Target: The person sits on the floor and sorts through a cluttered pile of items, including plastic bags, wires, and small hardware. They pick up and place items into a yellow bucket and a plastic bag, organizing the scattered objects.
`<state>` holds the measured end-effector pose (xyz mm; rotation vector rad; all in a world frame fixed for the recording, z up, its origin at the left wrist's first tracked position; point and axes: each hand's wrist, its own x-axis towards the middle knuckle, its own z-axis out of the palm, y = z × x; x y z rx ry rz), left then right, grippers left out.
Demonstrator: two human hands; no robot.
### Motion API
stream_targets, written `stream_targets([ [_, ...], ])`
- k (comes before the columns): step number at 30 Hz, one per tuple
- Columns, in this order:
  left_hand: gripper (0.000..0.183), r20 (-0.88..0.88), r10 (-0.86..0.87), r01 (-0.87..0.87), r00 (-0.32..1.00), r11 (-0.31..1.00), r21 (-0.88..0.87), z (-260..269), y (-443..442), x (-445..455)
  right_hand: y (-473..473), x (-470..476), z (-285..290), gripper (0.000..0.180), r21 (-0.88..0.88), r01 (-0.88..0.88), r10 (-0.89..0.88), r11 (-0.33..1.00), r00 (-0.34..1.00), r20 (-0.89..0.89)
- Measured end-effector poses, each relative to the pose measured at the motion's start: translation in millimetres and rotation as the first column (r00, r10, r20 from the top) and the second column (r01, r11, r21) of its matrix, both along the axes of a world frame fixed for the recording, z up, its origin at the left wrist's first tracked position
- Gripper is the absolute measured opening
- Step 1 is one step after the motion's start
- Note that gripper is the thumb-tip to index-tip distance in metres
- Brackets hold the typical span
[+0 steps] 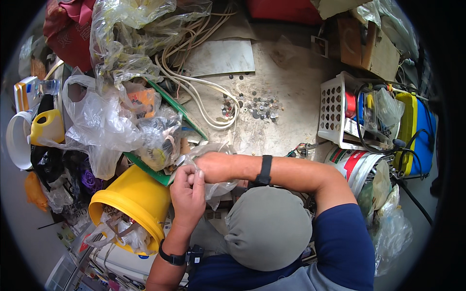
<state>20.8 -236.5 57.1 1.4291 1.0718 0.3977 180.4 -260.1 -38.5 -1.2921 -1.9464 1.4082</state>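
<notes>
My left hand [188,194] is raised at the near edge of the workbench, its thumb and fingers pinched together on a thin clear plastic bag [219,191]. Right beside it, my right hand [212,167] reaches across from the right, against the same bag. Its fingertips are hidden behind the left hand and the film, so its grip does not show. Beyond both hands, many small round pieces [262,105], which look like buttons in dark, grey and pale tones, lie loose on the worktop [291,127]. Just left of the hands is a green tray edge [149,169].
A yellow bucket [134,192] with plastic bags in it leans at the left. Clear bags [98,116] heap above it. White cable [196,98] loops over the bench. At right stand a white basket [332,109] of supplies and a white bucket [349,160] of metal parts.
</notes>
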Motion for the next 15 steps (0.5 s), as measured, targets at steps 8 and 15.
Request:
stream_targets([
  [8,0.009,-0.02,0.066,-0.065,0.998,0.997,0.031,6.5,10.8,-17.6,-48.1,70.5,-0.7,0.022,0.193,0.431,-0.328,0.881,0.852,-0.407],
  [15,0.008,0.006,0.059,-0.059,0.998,0.995,-0.075,7.1,8.6,-18.0,-86.4,218.0,-55.7,0.067,0.304,0.767,-0.823,0.565,0.551,0.141],
])
